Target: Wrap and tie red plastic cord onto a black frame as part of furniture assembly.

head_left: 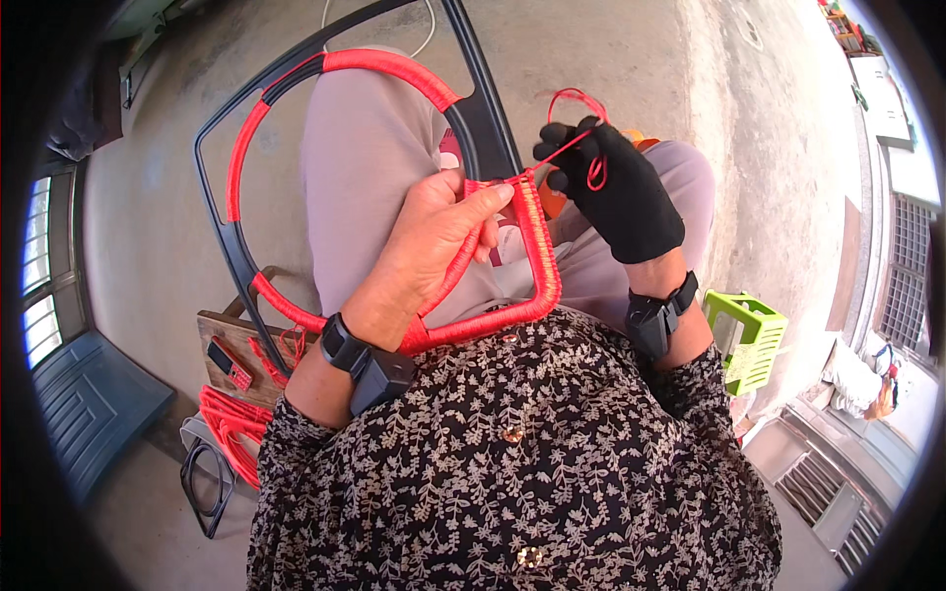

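Note:
Across my lap lies a black metal frame [485, 123] with a round loop and a smaller rounded-corner section. Red cord wrapping [540, 251] covers much of both. My bare left hand [429, 236] grips the frame at the upper corner of the smaller section, thumb pressed on the wrapping. A strand of red cord [567, 148] runs taut from that corner to my right hand [626, 192], which wears a black glove. Its fingers are curled around the cord, with loose loops hanging out above and below them. The frame's lower edge rests against my patterned shirt.
At my left, a wooden stool [212, 327] carries a small red and black device [230, 362]. Beside it hangs a bundle of red cord [229, 426]. A blue plastic chair [94, 404] stands farther left. At my right is a green plastic stool [754, 335].

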A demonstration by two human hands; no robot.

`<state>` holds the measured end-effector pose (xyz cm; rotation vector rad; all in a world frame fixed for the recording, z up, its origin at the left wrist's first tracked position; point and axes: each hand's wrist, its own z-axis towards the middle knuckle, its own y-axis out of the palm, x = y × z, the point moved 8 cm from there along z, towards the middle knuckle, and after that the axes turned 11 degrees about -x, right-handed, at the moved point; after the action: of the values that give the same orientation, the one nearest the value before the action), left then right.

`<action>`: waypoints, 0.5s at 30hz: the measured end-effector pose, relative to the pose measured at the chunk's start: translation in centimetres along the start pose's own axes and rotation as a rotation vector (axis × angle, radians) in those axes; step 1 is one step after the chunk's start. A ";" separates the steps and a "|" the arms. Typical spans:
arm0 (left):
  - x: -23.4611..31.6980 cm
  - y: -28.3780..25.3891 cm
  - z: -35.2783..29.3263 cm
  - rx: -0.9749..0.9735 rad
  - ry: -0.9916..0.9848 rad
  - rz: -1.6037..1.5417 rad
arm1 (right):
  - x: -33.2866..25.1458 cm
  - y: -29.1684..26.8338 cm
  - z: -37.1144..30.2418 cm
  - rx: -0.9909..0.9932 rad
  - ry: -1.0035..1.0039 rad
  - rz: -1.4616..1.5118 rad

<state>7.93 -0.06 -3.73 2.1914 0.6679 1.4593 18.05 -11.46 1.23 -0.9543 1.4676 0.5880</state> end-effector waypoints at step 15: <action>0.1 0.4 -0.1 0.001 0.001 -0.050 | 4.1 0.4 2.3 -0.119 -0.027 1.358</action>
<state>7.90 -0.31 -3.37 2.1593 0.7191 1.4355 19.28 -10.20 -3.15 0.1265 1.9420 1.6391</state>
